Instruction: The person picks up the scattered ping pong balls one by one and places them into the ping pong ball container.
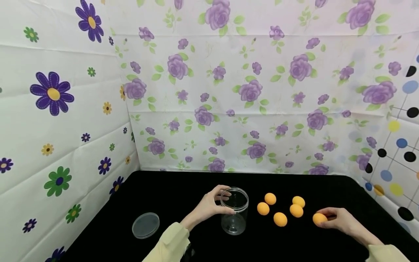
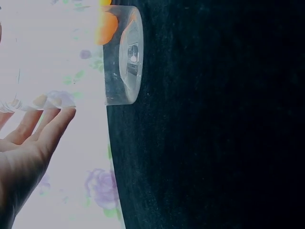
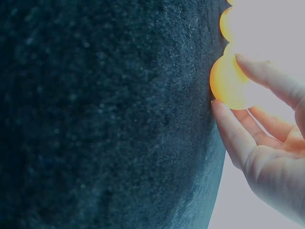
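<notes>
A clear, open-topped plastic jar [image 1: 234,222] stands upright on the black table, its base also visible in the left wrist view. My left hand [image 1: 211,203] grips it near the rim, thumb at the front and fingers behind. At the right, my right hand [image 1: 342,220] pinches an orange ping-pong ball [image 1: 319,219] between thumb and fingers, at or close to the tabletop. The right wrist view shows the same ball [image 3: 231,86] between the fingertips. Several more orange balls, among them a front one [image 1: 280,219], lie between the jar and my right hand.
A round translucent lid [image 1: 145,225] lies flat to the left of the jar. Black cloth [image 1: 183,189] covers the table. Flower-patterned sheets [image 1: 196,91] hang behind it and at the left, and a dotted sheet [image 1: 396,163] hangs at the right.
</notes>
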The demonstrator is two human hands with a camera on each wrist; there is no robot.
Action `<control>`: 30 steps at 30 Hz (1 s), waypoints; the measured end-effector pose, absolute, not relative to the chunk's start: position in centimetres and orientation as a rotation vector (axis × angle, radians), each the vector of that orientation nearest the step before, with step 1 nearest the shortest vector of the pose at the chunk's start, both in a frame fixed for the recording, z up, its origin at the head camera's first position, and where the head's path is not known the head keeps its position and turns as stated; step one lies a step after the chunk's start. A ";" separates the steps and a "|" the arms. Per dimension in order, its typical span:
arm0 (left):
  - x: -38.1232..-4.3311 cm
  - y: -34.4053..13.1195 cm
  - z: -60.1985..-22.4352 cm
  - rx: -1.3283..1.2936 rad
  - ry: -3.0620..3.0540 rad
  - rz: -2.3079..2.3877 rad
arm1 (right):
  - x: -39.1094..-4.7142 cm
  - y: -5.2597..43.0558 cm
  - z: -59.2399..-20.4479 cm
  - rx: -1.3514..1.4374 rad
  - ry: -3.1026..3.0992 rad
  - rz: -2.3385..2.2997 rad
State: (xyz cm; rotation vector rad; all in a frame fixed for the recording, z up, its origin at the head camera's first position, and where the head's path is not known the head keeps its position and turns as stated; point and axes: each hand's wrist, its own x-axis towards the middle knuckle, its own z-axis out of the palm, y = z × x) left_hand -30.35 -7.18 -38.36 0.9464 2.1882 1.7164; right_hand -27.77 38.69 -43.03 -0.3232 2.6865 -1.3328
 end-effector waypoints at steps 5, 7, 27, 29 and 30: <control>-31.2 -7.0 -39.5 0.930 2.198 1.727 | -27.6 38.8 -43.0 -0.305 2.696 -1.339; -31.6 -6.9 -40.0 0.935 2.211 1.727 | -27.6 38.8 -43.0 -0.312 2.703 -1.337; -31.7 -6.9 -40.9 0.946 2.305 1.737 | -28.1 37.7 -41.5 -0.338 2.705 -1.395; -31.7 -6.8 -40.9 0.948 2.300 1.739 | -28.1 37.5 -41.3 -0.332 2.727 -1.400; -31.7 -6.8 -40.9 0.950 2.297 1.740 | -28.2 37.3 -41.2 -0.321 2.734 -1.405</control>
